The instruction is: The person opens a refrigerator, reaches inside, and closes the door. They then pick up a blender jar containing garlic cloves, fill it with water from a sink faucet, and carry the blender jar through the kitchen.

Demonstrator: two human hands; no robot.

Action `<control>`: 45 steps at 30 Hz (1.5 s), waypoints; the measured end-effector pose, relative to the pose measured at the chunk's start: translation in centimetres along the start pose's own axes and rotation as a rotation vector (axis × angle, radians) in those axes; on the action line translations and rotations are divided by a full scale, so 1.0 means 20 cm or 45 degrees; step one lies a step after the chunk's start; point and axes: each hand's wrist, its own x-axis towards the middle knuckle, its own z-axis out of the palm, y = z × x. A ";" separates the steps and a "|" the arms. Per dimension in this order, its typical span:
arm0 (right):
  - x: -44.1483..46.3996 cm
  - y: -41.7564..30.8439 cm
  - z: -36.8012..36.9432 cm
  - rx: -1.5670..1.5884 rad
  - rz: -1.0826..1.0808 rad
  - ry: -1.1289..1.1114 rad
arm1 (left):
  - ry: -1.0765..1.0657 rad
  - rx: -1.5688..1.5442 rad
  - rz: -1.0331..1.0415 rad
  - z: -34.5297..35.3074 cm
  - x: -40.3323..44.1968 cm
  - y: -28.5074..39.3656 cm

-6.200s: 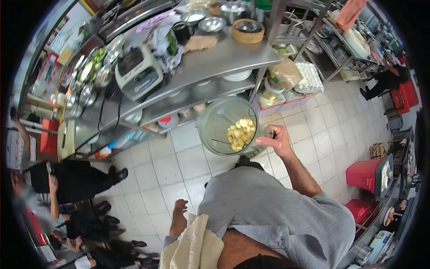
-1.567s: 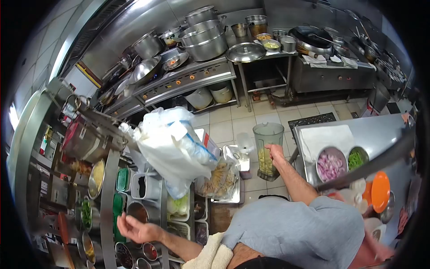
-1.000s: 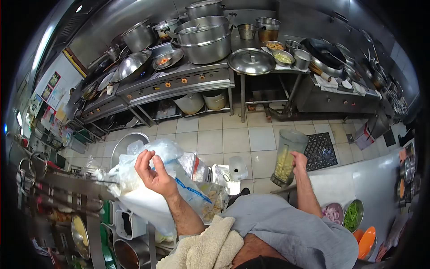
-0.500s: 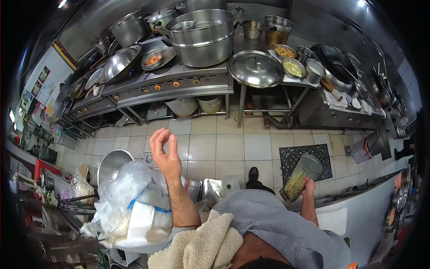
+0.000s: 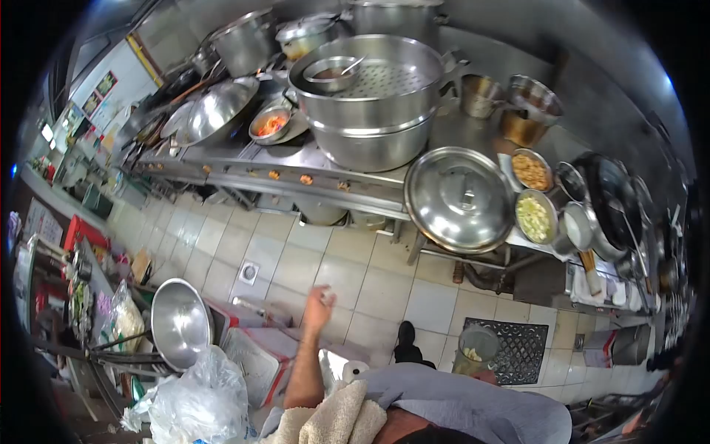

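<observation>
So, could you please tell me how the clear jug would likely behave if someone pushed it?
The clear jug would probably feel stiff rather than floppy, since its mouth holds a round outline. The pale pieces inside look loose, so they might shift with a push. With its top uncovered, some could spill if it tipped far.

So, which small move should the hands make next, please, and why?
I would probably bring the left hand across to steady the clear jug: pale pieces show inside it, only the partly hidden right hand is at it, and the left appears to hold nothing.
</observation>
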 end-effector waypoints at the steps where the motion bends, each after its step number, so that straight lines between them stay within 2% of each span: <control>1: -0.02 -0.16 -0.02 -0.138 0.075 -0.017 | -0.199 0.059 -0.162 0.10 -0.10 -0.08; 2: -0.04 -0.31 -0.04 -0.240 0.073 -0.041 | -0.399 0.102 -0.319 0.19 -0.22 -0.17; 4: -0.05 -0.49 -0.09 -0.513 -0.172 -0.067 | -0.633 0.154 -0.280 0.39 -0.51 -0.54; 5: -0.01 -0.51 -0.11 -0.362 -0.231 -0.085 | -0.734 0.169 -0.329 0.39 -0.61 -0.55; 6: 0.04 -0.54 -0.13 -0.211 -0.288 -0.110 | -0.843 0.177 -0.160 0.37 -0.70 -0.58; 7: 0.05 -0.60 -0.13 -0.220 -0.297 -0.118 | -0.883 0.462 -0.235 0.40 -0.81 -0.69; 8: 0.05 -0.69 -0.12 -0.131 -0.257 -0.137 | -1.291 0.593 -0.152 0.44 -0.88 -0.93; 9: 0.05 -0.76 -0.12 -0.041 -0.217 -0.152 | -1.455 0.769 -0.128 0.39 -0.89 -0.92; 10: 0.04 -0.85 -0.13 -0.045 -0.229 -0.151 | -1.290 0.743 -0.250 0.38 -0.94 -1.01; 11: 0.04 -0.93 -0.15 -0.271 -0.621 -0.197 | -1.113 0.829 -0.271 0.32 -0.92 -0.96; 13: 0.19 -1.00 -0.15 -0.518 -1.025 -0.248 | -0.407 0.126 -0.912 0.23 -0.88 -0.88; 15: 0.56 -1.06 -0.04 -1.343 -0.548 -0.138 | -0.128 0.007 -1.091 0.20 -0.78 -0.84; 16: 0.64 -1.11 0.01 -1.292 -0.569 -0.158 | 0.063 -0.196 -1.007 0.20 -0.74 -0.81; 17: 0.68 -1.18 0.07 -1.241 -0.588 -0.179 | 0.079 -0.204 -1.018 0.21 -0.72 -0.82; 19: 0.67 -1.35 0.22 -1.131 -0.583 0.017 | 0.207 -0.339 -0.979 0.24 -0.68 -0.87; 20: 0.66 -1.45 0.28 -1.218 -0.602 -0.039 | 0.222 -0.349 -0.992 0.23 -0.65 -0.83; 22: 0.58 -1.67 0.38 -1.327 -0.631 -0.099 | 0.088 -0.299 -0.945 0.19 -0.59 -0.70; 24: 0.40 -1.89 0.47 -0.601 -0.562 -0.339 | 0.050 -0.274 -0.951 0.18 -0.54 -0.66; 27: 0.22 -2.22 0.66 -0.525 -0.614 -0.410 | -0.020 -0.290 -0.933 0.14 -0.38 -0.56; 30: 0.30 -2.44 0.92 -0.492 -0.697 -0.467 | -0.106 -0.401 -0.843 0.07 -0.16 -0.43; 32: 0.25 -2.65 1.10 -0.513 -0.762 -0.503 | -0.139 -0.559 -0.635 0.02 0.02 -0.41; 34: 0.26 -2.75 1.32 -0.528 -0.815 -0.549 | -0.214 -0.704 -0.562 -0.08 0.22 -0.34; 36: 0.35 -2.91 1.54 -0.702 -0.791 -0.566 | -0.244 -0.685 -0.553 -0.14 0.41 -0.39; 40: -0.02 -3.34 1.89 -0.746 -0.741 -0.668 | -0.319 -0.720 -0.530 -0.46 0.69 -0.39; 41: -0.05 -3.43 1.98 -0.773 -0.765 -0.768 | -0.297 -0.727 -0.531 -0.51 0.75 -0.43; 43: -0.11 -3.56 2.15 -0.817 -0.778 -0.885 | -0.200 -0.990 -0.779 -0.62 0.85 -0.50; 45: -0.16 -3.70 2.35 -0.779 -0.785 -1.110 | -0.075 -1.079 -0.775 -0.74 0.95 -0.55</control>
